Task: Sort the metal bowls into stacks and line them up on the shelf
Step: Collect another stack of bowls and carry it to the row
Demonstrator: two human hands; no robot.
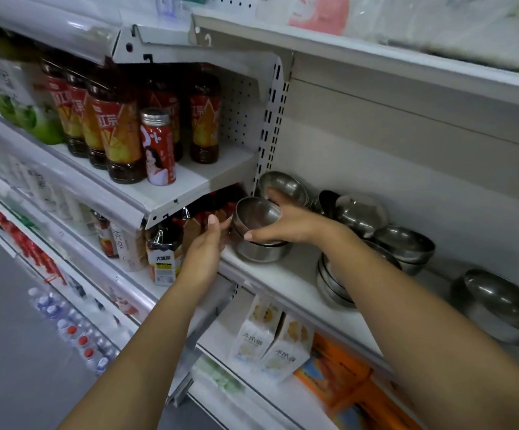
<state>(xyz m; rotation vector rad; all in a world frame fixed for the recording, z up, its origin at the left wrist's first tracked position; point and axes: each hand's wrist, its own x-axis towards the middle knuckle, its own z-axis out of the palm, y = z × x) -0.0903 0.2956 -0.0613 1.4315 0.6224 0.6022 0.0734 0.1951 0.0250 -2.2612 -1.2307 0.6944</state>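
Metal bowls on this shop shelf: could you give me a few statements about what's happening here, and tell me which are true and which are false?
1. The right hand grips a small bowl on top of the stack at the left end of the shelf. True.
2. The left hand holds a bottle. False: it rests against the side of that stack.
3. The biggest bowl stands at the right end. True.
4. All the bowls sit in one stack. False: several stacks and single bowls are spread along the shelf.
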